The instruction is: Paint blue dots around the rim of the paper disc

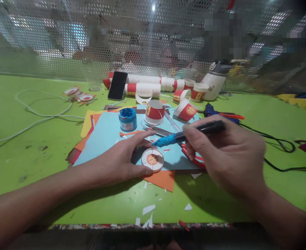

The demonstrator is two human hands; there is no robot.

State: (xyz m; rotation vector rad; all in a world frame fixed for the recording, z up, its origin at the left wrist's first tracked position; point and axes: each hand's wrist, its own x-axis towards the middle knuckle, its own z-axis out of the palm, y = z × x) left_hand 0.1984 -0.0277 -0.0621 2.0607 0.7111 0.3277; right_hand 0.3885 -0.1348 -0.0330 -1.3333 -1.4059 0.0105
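Note:
My left hand steadies a small round white disc, which looks like the cut-off base of a paper cup. The thumb presses the disc's near edge and the index finger stretches out above it. An orange-red emblem marks its middle, with blue dots at the upper left of its rim. My right hand grips a black marker pen whose front end is coated in blue paint. That tip hovers just above the disc. An open jar of blue paint stands on light blue paper beyond my left hand.
Behind the paper are red-and-white paper cups, a leaning phone and a large bottle. Red-handled scissors lie beside my right hand. A blue glue gun and its black cord lie right; a white cable lies left.

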